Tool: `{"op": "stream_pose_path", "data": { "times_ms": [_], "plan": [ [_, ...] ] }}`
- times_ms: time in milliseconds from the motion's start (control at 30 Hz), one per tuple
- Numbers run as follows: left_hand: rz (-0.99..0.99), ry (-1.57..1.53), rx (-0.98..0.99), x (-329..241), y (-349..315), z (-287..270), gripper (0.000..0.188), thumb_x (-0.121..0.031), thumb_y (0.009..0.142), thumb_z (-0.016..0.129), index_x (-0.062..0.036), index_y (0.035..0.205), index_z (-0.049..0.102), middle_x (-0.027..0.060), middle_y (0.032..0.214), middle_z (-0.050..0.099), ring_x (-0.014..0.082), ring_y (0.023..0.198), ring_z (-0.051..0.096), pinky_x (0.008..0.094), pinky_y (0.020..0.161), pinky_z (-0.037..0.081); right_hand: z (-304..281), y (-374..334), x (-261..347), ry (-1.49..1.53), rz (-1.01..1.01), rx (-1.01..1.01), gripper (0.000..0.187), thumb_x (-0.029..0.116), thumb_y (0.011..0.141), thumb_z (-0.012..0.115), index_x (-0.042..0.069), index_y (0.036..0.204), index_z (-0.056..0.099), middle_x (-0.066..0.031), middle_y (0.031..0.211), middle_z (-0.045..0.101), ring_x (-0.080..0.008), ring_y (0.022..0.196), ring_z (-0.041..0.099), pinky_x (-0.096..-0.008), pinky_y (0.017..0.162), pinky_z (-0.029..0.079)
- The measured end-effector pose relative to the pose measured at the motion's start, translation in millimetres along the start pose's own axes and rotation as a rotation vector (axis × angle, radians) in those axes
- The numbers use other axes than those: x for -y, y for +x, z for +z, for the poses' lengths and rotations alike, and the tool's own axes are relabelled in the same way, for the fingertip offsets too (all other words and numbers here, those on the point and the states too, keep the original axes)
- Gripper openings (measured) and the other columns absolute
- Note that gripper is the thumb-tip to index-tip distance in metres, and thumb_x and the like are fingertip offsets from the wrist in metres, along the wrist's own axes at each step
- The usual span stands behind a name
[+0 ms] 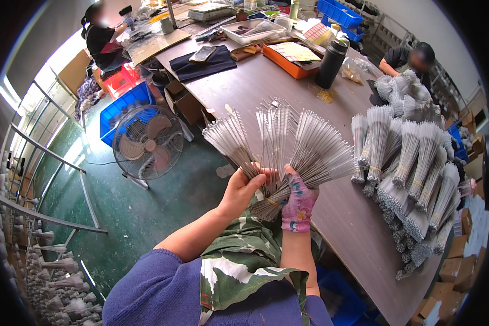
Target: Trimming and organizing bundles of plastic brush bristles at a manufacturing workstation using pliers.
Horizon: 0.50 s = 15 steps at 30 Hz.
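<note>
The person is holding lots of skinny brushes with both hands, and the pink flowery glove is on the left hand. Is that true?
Not quite: the pink flowery glove is on the right hand, while the left hand is bare. The head view shows this. Both hands are indeed holding lots of skinny brushes.

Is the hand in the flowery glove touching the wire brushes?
Touching. The head view shows the gloved right hand with its thumb against the wire brushes.

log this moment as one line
left hand: bare, holding wire-stemmed brushes | right hand: gloved, holding them | brush bundles: piled on table
</note>
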<state>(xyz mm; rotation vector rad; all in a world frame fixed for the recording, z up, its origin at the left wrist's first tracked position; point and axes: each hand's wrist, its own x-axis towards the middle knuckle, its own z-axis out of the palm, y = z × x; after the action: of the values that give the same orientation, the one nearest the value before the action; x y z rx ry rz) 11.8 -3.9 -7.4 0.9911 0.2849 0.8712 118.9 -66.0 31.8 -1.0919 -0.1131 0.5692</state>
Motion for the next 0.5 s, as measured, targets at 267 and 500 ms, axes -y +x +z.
{"op": "stream_pose_path", "data": {
  "times_ms": [267, 500],
  "plan": [
    [-0.057, 0.033, 0.055, -8, 1, -1, 0.013, -0.003, 0.091, 0.047, -0.0024, 0.104, 0.047, 0.0087, 0.105, 0.060, 0.0141, 0.095, 0.056, 0.0299, 0.085, 0.044, -2, 0, 0, 0.019, -0.030, 0.034, 0.036, -0.001, 0.069, 0.072, -0.002, 0.101, 0.056, -0.0045, 0.091, 0.059, -0.0131, 0.075, 0.057, -0.0252, 0.068, 0.048],
    [-0.037, 0.040, 0.141, -14, 6, -3, 0.014, -0.004, 0.091, 0.048, -0.0031, 0.105, 0.047, 0.0099, 0.106, 0.060, 0.0130, 0.092, 0.057, 0.0302, 0.085, 0.045, -5, -4, -2, 0.056, 0.026, 0.119, 0.030, 0.000, 0.071, 0.070, -0.002, 0.098, 0.058, -0.0047, 0.089, 0.061, -0.0126, 0.074, 0.058, -0.0248, 0.068, 0.049]
  ]
}}
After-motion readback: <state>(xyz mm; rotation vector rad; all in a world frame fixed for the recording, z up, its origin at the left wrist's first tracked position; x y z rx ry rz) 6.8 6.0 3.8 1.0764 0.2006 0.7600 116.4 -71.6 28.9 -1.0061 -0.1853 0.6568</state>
